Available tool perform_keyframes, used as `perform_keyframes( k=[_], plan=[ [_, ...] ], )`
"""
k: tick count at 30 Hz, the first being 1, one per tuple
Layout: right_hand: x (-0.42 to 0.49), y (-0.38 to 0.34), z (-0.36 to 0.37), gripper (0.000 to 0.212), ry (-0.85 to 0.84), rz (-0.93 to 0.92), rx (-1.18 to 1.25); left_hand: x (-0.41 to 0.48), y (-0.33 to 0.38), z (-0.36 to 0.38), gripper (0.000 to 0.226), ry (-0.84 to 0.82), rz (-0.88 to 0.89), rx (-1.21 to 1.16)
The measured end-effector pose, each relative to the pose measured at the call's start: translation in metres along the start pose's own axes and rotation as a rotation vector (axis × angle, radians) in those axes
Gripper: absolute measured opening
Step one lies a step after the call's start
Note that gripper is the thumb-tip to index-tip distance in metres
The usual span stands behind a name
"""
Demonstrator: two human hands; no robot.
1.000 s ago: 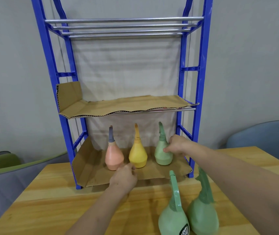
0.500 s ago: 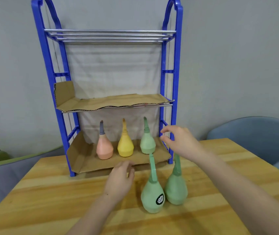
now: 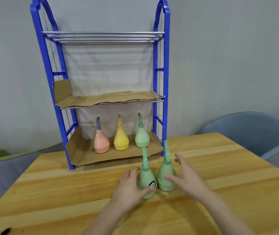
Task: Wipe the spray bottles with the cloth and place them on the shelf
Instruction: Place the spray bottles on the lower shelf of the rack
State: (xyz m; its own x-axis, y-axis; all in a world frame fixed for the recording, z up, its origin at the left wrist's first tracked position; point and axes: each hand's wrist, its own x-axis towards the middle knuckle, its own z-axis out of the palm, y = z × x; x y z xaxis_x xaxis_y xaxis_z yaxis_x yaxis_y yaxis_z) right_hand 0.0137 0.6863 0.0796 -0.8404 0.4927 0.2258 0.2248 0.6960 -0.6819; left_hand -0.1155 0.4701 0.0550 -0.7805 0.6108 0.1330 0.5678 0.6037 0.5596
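We log two green spray bottles standing upright on the wooden counter (image 3: 67,192), in front of the blue shelf (image 3: 159,82) and touching or nearly touching each other at their bellies.

Left hand (image 3: 130,185): it cups the near green bottle (image 3: 146,180) from that bottle's left side. The thumb (image 3: 149,188) lies across the lower front, just beside a dark round label, and the fingers (image 3: 134,169) reach round the far left of the belly. The bottle's base rests on the counter; we cannot tell how firm the hold is.

Right hand (image 3: 188,180): spread, fingers straight and apart, slightly blurred. It sits just to the right of the second green bottle (image 3: 165,173). The thumb crosses in front of that bottle's belly and the fingertips are beside its neck – contact we cannot confirm.

Shelf, bottom tier: a cardboard liner (image 3: 84,155) carries three upright bottles in a row. From left to right they are a peach bottle (image 3: 101,143) with a grey nozzle, a yellow bottle (image 3: 121,141) and a pale green bottle (image 3: 141,139), near one another but apart. The middle tier has its own cardboard sheet, and the top tier is bare metal rods.

A pale fabric sheet (image 3: 104,68) hangs behind the shelf. A blue-grey chair (image 3: 254,129) stands beyond the counter's right edge.
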Motion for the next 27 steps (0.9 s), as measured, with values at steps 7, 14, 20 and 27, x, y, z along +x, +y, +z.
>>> perform_keyframes(
  k=[7, 14, 20, 27],
  plan=[
    [-0.005, 0.011, 0.023, 0.104, -0.069, 0.005, -0.003, -0.003, 0.012, 0.012, 0.096, 0.053, -0.045, 0.120],
    [-0.008, 0.008, 0.033, 0.092, -0.026, 0.020, 0.040, -0.006, 0.012, 0.015, 0.082, 0.068, -0.065, -0.070],
    [-0.012, -0.014, 0.037, 0.079, -0.001, -0.137, 0.059, -0.019, 0.007, -0.008, 0.075, 0.215, 0.061, -0.023],
    [0.015, -0.102, 0.004, 0.081, 0.133, -0.346, 0.169, -0.019, 0.014, -0.102, 0.078, 0.457, 0.186, -0.105]
  ],
)
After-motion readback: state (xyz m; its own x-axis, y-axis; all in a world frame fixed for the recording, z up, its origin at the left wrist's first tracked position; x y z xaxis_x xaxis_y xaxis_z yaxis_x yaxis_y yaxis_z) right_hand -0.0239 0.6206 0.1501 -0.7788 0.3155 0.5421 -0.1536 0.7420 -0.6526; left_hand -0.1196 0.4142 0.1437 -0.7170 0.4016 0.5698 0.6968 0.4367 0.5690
